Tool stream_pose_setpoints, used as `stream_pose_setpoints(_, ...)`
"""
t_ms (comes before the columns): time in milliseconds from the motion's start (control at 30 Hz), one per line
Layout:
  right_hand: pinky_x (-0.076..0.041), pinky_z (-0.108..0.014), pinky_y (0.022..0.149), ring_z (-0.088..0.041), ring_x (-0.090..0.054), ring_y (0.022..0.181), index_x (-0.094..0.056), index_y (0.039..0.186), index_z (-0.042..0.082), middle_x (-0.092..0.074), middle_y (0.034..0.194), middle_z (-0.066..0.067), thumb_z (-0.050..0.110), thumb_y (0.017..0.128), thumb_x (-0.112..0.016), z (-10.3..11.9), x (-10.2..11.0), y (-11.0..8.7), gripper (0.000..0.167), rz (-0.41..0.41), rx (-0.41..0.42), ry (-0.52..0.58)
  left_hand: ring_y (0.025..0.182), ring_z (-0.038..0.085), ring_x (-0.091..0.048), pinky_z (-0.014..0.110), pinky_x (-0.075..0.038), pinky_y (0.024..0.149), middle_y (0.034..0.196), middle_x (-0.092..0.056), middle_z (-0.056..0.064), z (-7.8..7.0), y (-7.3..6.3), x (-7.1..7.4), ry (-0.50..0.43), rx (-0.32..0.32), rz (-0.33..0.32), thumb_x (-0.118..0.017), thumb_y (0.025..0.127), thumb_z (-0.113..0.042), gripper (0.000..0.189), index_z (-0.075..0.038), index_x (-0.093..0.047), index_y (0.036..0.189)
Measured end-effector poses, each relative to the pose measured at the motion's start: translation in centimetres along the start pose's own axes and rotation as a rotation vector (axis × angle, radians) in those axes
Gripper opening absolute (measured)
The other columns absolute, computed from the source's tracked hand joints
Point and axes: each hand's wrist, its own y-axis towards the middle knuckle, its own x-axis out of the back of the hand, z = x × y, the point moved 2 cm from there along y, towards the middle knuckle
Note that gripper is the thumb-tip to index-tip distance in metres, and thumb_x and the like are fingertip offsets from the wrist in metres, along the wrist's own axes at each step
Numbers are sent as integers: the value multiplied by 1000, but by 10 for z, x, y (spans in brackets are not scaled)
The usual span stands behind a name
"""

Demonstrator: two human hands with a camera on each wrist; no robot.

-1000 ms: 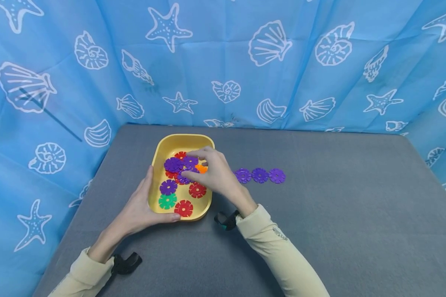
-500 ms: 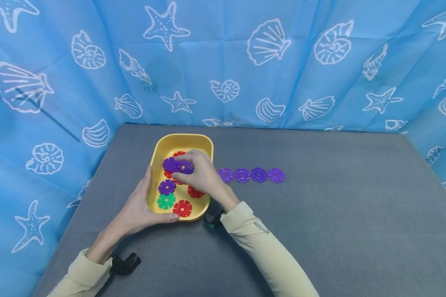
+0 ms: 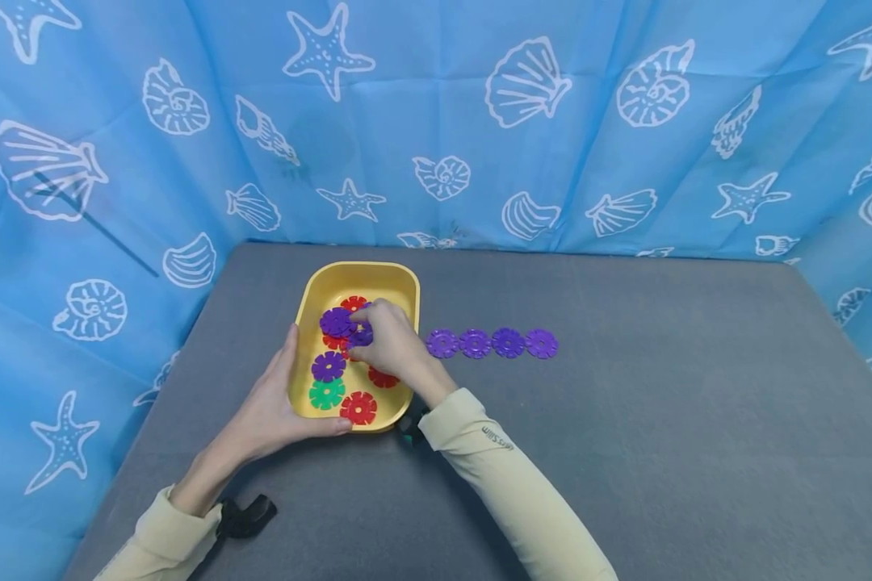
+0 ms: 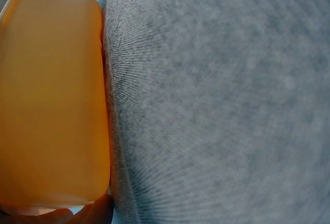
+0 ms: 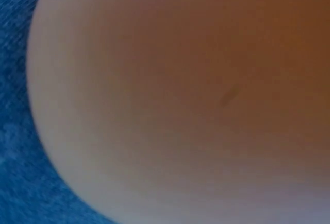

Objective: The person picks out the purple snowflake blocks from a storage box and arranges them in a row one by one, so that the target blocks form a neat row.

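Note:
My left hand (image 3: 279, 407) holds the yellow tray (image 3: 358, 271) at its near left corner, thumb on the near rim and fingers along the left wall. In the left wrist view, fingertips (image 4: 100, 211) show at the end of the tray's orange-looking wall (image 4: 54, 100). Inside the tray, my right hand (image 3: 392, 343) has its thumb and fingers bent around a purple snowflake disc (image 3: 361, 336); whether they pinch it is not visible. Left of them lies another purple disc (image 3: 337, 322). Blurred skin of the right hand (image 5: 170, 100) fills most of the right wrist view.
A row of several purple discs (image 3: 475, 344) lies on the grey table (image 3: 668, 420) right of the tray. The tray also holds a green disc (image 3: 327, 394) and red discs (image 3: 358, 408). A blue shell-print curtain (image 3: 407, 121) stands behind.
My right hand has shifted left and slightly down within the tray, uncovering the left end of the purple row and covering an orange disc. My left hand stays on the tray.

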Motion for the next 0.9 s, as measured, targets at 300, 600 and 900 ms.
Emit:
stream_pose_setpoints(300, -56, -35, 103, -25, -62, 117, -71, 127, 3, -67, 126, -12, 6, 84, -83, 1, -6, 3, 44, 21, -80, -103, 146, 40, -34, 61, -50, 106, 167, -20, 18, 0, 1, -1, 15, -1, -12, -87, 71, -56, 141, -23, 14, 164)
stream_pose_setpoints(600, -60, -32, 87, -20, -60, 93, -76, 108, 4, -68, 107, -10, 14, 79, -89, 2, -11, 3, 33, 10, -72, -158, 146, 41, -34, 62, -47, 107, 167, -18, 19, -1, 1, -1, 18, 9, -15, -87, 71, -57, 141, -23, 14, 164)
stream_pose_setpoints(900, -49, -22, 65, -16, -53, 82, -74, 95, 5, -61, 93, -6, 19, 81, -88, 2, -12, 2, 24, 12, -80, -137, 146, 41, -34, 63, -47, 107, 167, -18, 19, 0, 1, -1, 17, 12, -11, -86, 72, -57, 140, -24, 15, 164)
